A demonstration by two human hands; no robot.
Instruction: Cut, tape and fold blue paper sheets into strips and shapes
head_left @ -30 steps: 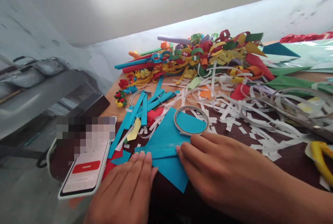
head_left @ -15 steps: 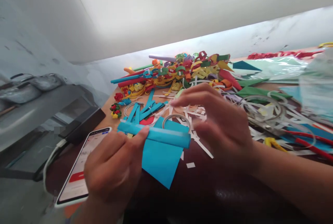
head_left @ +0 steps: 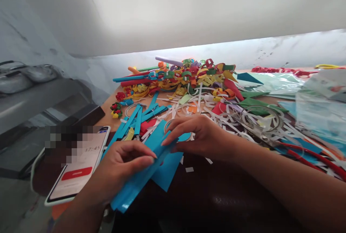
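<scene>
A folded blue paper strip (head_left: 143, 180) slants between my two hands, its near end low and its far end up by the right fingers. My left hand (head_left: 121, 164) pinches its edge near the middle with thumb and forefinger. Further up, my right hand (head_left: 196, 135) has its fingers closed on the strip's upper part. Beneath lies a flat piece of blue paper (head_left: 169, 173). A roll of clear tape (head_left: 166, 126) is partly hidden behind my right fingers. Cut blue strips (head_left: 137, 119) lie just beyond my left hand.
A phone (head_left: 78, 168) with a lit screen lies at left. Colourful paper chains and rolled tubes (head_left: 178, 76) pile up at the back. Red-handled scissors (head_left: 305, 157), another tape roll (head_left: 261, 119) and white scraps spread to the right. A pale slanted surface (head_left: 189, 13) hangs over the table.
The blue strip has turned from nearly level to a steep slant. My right hand, apart from the strip before, has come down and grips it. My left hand has shifted its pinch.
</scene>
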